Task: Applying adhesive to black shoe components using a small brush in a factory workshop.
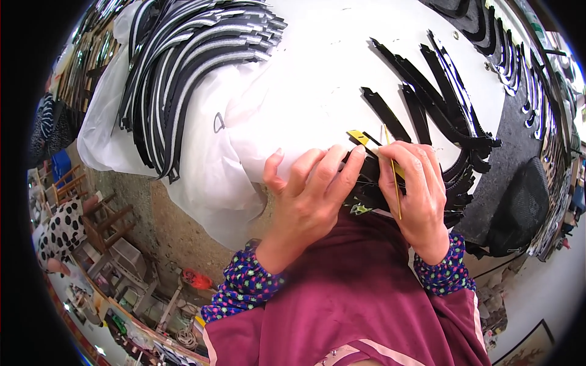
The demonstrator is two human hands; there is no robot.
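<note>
My right hand (416, 189) is closed, with a thin gold-coloured rod (399, 198) sticking out past the fingers at both ends. Close beside it, my left hand (311, 189) presses its forefinger onto a narrow black strip (352, 156), its other fingers spread and its thumb hidden. Just ahead of the fingertips lies a small yellow piece with black marks (358, 137); I cannot tell its kind. More black strips (387, 114) fan out on the white table (311, 79), ahead of my right hand. Dark strips also bunch under and beside that hand.
A large pile of curved black strips with pale edges (201, 58) rests on white plastic sheeting (210, 152) at the far left. Dark grey cloth and a black mesh bag (520, 207) are at the right. Wooden stools (107, 222) stand on the floor, lower left.
</note>
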